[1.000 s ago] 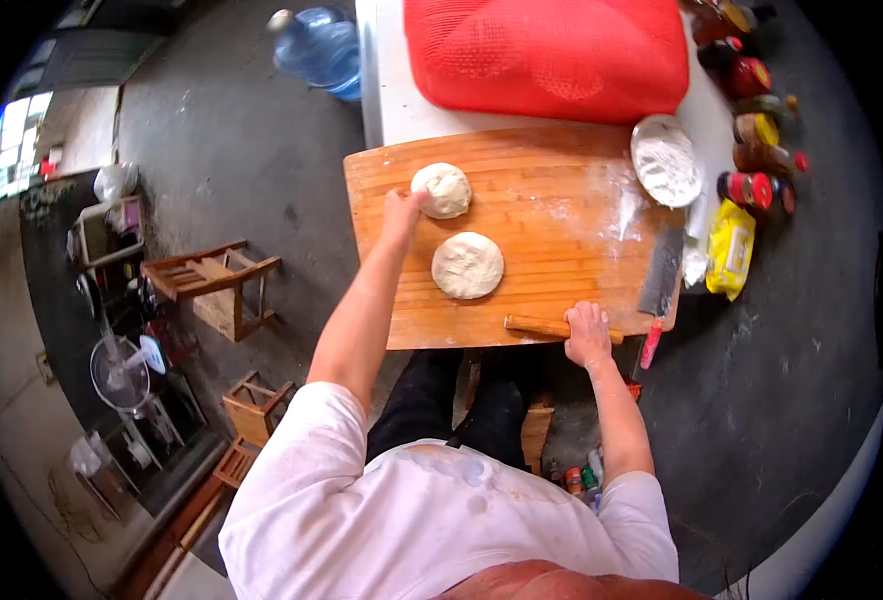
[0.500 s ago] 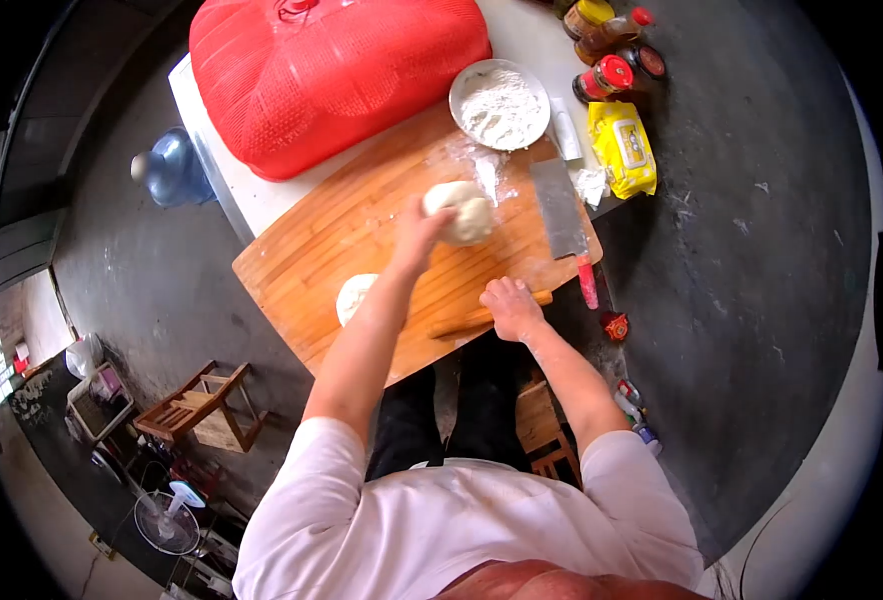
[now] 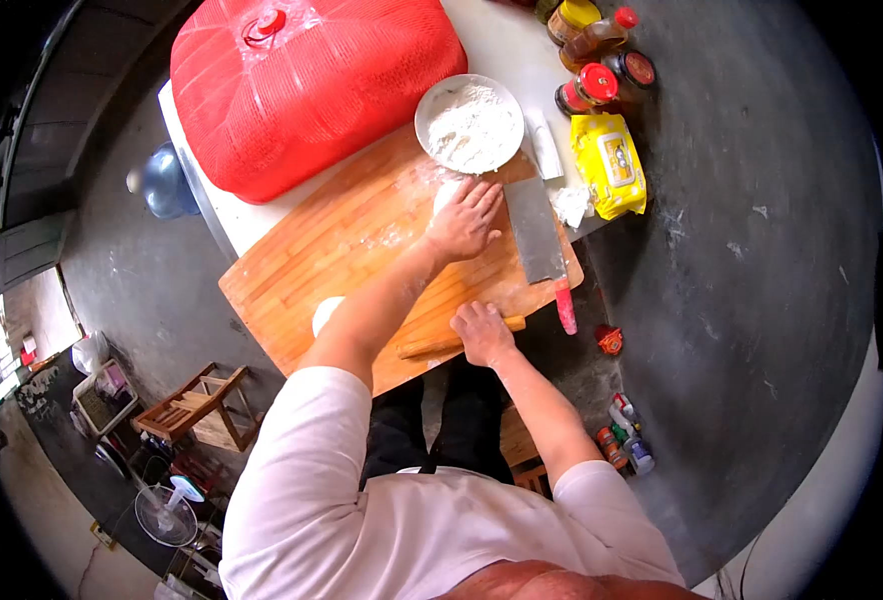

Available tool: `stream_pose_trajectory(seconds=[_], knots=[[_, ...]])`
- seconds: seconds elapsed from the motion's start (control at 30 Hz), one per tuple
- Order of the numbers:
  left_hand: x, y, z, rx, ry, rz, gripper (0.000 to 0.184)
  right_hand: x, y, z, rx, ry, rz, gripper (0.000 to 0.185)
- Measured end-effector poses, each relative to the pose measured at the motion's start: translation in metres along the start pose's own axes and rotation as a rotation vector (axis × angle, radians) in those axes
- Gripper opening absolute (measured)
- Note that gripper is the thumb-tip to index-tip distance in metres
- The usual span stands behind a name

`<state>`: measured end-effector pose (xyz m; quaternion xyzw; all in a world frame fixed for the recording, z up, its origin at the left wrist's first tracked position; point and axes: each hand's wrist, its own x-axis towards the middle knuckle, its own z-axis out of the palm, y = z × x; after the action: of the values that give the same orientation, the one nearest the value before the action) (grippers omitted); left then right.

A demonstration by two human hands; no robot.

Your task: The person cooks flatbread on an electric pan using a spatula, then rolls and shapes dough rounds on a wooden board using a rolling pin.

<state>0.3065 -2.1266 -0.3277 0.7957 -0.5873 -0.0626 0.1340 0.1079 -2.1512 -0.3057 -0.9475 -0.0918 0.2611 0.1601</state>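
Observation:
My left hand (image 3: 465, 222) is palm down with its fingers stretched out over the wooden board (image 3: 292, 265). White dough (image 3: 445, 196) shows at the edge of that hand, and the rest of it is hidden beneath. Near the board's front edge, my right hand (image 3: 482, 332) is closed around a wooden rolling pin (image 3: 432, 346). A second white dough piece (image 3: 328, 314) lies partly behind my left forearm. To the right of my left hand, a cleaver (image 3: 537, 235) lies flat, its red handle past the board's edge.
A bowl of flour (image 3: 470, 125) stands at the board's far edge. Behind the board is a large red cover (image 3: 317, 95). On the right are a yellow wipes pack (image 3: 610, 168), crumpled tissue (image 3: 572, 205) and several jars (image 3: 590, 88).
My left hand has gone from gripping the dough at its side to lying flat over it, slightly farther right on the board. My right hand stays on the rolling pin. The view has shifted.

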Motion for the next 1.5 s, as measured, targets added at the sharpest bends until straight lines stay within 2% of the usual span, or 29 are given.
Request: stream_pose_trajectory(seconds=[0.1, 0.23, 0.5, 0.57, 0.6, 0.67, 0.7, 0.77, 0.8, 0.87, 0.9, 1.0, 1.03, 1.1, 1.17, 1.23, 1.27, 1.37, 1.4, 1.5], knots=[[-0.003, -0.013, -0.011, -0.053, -0.047, -0.001, 0.065, -0.001, 0.003, -0.002, 0.089, 0.067, -0.028, 0.02], [0.004, -0.011, -0.016, 0.04, -0.134, -0.05, 0.068, 0.0, 0.004, -0.003, 0.073, 0.071, -0.04, 0.017], [0.011, -0.007, -0.007, 0.022, 0.052, -0.141, 0.065, 0.002, 0.007, -0.001, 0.141, 0.032, -0.048, 0.019], [0.01, 0.0, -0.009, 0.051, -0.133, -0.254, 0.071, -0.001, 0.004, 0.003, 0.046, 0.036, -0.032, 0.019], [0.004, 0.006, -0.001, 0.046, -0.138, -0.251, 0.071, -0.003, 0.002, 0.005, 0.051, 0.032, -0.028, 0.019], [-0.005, 0.013, 0.02, 0.016, 0.008, -0.6, 0.072, -0.001, 0.005, 0.006, 0.058, 0.039, -0.026, 0.02], [-0.007, 0.015, 0.015, 0.019, 0.012, -0.596, 0.072, 0.0, 0.006, 0.005, 0.056, 0.044, -0.023, 0.02], [-0.026, 0.023, -0.001, -0.246, 0.076, -1.251, 0.072, -0.001, 0.003, 0.004, 0.014, 0.032, -0.017, 0.02], [-0.039, 0.025, -0.006, -0.237, 0.072, -1.254, 0.072, -0.001, 0.002, 0.004, 0.022, 0.034, -0.022, 0.02], [-0.063, 0.022, -0.013, -0.347, 0.21, -1.146, 0.072, -0.001, 0.004, 0.002, 0.123, 0.123, -0.029, 0.021], [-0.066, 0.016, -0.016, -0.339, 0.21, -1.149, 0.072, 0.0, 0.004, 0.002, 0.126, 0.126, -0.034, 0.021], [-0.071, -0.019, -0.015, -0.622, 0.473, -1.216, 0.067, 0.001, 0.003, -0.002, 0.189, 0.045, -0.003, 0.019], [-0.071, -0.025, -0.023, -0.622, 0.47, -1.224, 0.067, 0.001, 0.003, -0.004, 0.19, 0.048, 0.001, 0.019], [-0.072, -0.036, -0.039, -1.572, 0.704, -1.409, 0.063, -0.001, 0.002, -0.005, 0.189, 0.041, -0.007, 0.019], [-0.078, -0.05, -0.031, -1.6, 0.743, -1.396, 0.062, 0.002, 0.003, -0.007, 0.175, 0.033, 0.003, 0.02], [-0.077, -0.047, -0.032, -0.234, 0.266, -0.958, 0.063, 0.002, 0.003, -0.008, 0.171, 0.026, -0.003, 0.02], [-0.075, -0.044, -0.03, -0.237, 0.267, -0.965, 0.063, 0.003, 0.003, -0.008, 0.162, 0.021, -0.008, 0.019], [-0.068, -0.038, -0.022, 0.027, -0.06, -0.357, 0.069, 0.004, 0.002, -0.012, 0.138, 0.016, -0.003, 0.017], [-0.073, -0.039, -0.021, 0.026, -0.107, -0.298, 0.073, 0.006, 0.003, -0.009, 0.137, 0.007, -0.004, 0.017], [-0.075, -0.039, -0.015, 0.068, -0.123, -0.373, 0.071, 0.003, 0.004, -0.005, 0.169, 0.039, -0.017, 0.016]])
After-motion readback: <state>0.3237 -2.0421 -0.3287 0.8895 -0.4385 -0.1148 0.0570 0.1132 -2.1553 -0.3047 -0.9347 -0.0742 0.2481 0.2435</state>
